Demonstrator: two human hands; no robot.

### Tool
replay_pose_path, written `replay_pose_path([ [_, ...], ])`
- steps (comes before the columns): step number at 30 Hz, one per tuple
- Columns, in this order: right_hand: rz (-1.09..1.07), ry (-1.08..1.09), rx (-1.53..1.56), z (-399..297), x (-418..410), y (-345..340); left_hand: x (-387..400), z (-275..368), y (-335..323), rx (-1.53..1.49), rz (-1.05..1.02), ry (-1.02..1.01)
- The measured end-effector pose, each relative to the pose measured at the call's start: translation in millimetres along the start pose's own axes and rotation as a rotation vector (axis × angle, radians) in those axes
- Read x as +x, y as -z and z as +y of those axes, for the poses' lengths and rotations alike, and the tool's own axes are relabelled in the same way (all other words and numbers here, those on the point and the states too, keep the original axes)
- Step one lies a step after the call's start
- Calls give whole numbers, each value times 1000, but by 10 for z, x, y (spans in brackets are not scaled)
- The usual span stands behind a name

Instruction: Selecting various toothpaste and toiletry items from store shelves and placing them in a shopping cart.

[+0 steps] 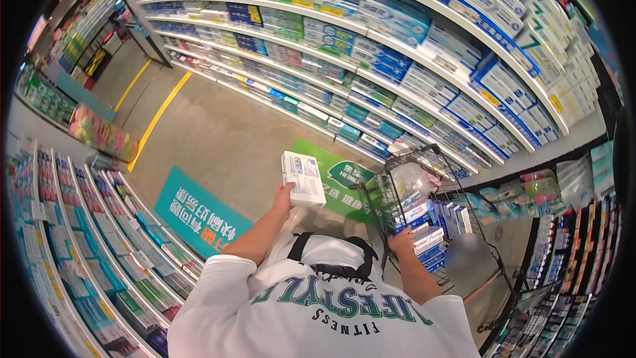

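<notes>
My left hand (pixel 284 200) holds a flat white carton (pixel 303 179) with printed text by its lower left edge, over the floor in front of me. At the near side of a black wire shopping cart (pixel 392 164) is my right hand (pixel 401 241), its fingers beside a white carton (pixel 428 239) on a stack of blue and white boxes (pixel 431 258). Whether these fingers grip the carton or the cart's wire edge cannot be told. More upright blue and white boxes (pixel 454 219) and a clear plastic-wrapped item (pixel 411 184) lie in the cart.
A long shelf unit (pixel 348 62) of boxed goods runs along the far side. Another shelf (pixel 99 238) of packages stands at the left, and a dark rack (pixel 566 243) at the right. Teal (pixel 198 209) and green floor stickers (pixel 343 169) lie on the aisle floor, which has yellow lines (pixel 161 114).
</notes>
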State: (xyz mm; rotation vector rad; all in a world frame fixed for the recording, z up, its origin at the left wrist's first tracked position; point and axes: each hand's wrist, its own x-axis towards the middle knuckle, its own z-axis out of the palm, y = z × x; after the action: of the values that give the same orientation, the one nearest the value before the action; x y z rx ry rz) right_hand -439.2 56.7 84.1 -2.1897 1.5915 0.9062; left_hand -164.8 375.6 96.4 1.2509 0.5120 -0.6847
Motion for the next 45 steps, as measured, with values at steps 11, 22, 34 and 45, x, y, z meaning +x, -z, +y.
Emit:
replay_pose_path([
  [11,42,484,103,-49,78,58,293,-188,910,291,244,-212],
  [22,-39,606,651,307,-522,-370,-102,-184,-916,617,-257,-324],
  [34,459,413,967,2133,-681,68,-737,-1601,-3099,1097,-763,-571],
  [45,775,-35,717,3852,-127,202,-662,-2700,-3876,1548,-821,-695],
])
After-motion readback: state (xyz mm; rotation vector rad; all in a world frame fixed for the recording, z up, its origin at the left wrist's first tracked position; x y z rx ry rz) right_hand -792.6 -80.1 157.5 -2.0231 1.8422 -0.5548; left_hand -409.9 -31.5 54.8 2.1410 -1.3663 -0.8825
